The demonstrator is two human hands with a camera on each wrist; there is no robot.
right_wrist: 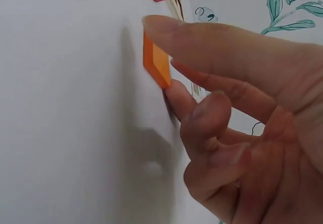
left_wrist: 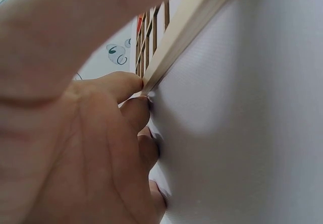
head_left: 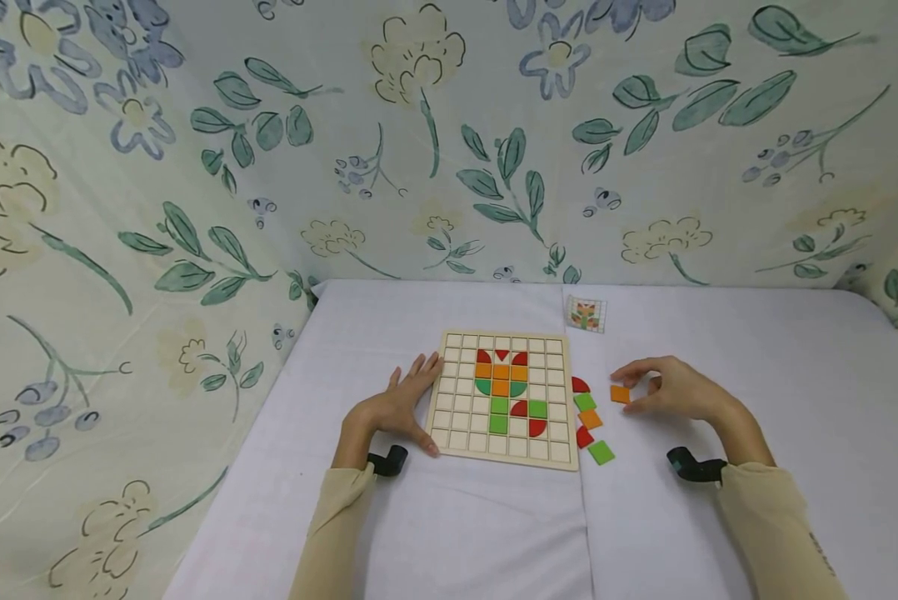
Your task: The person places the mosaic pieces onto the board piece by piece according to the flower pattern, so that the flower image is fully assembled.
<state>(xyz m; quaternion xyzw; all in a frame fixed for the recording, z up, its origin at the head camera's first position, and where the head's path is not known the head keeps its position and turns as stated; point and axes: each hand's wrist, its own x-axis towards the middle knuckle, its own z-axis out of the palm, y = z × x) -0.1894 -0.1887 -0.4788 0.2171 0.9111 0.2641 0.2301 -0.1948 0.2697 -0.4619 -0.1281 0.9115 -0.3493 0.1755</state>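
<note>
A square wooden grid board (head_left: 460, 422) lies on the table with red, orange and green tiles set in some of its cells, making a flower shape. My left hand (head_left: 396, 410) rests at the board's left side, fingers spread along the edge and thumb by the near left corner. In the left wrist view, fingertips (left_wrist: 135, 82) touch the board's wooden rim (left_wrist: 174, 37). To the right of the board, my right hand (head_left: 677, 387) pinches an orange square tile (head_left: 620, 394) between thumb and finger. The right wrist view shows this tile (right_wrist: 157, 60) tilted on edge, close over the white cloth.
Between board and right hand lie several loose tiles: a red rounded tile (head_left: 581, 384), a green square (head_left: 585, 402), an orange square (head_left: 590, 419), another red tile (head_left: 584, 437) and another green square (head_left: 602, 452). A small pattern card (head_left: 586, 314) lies behind them. Floral cloth (head_left: 419, 192) hangs behind the table.
</note>
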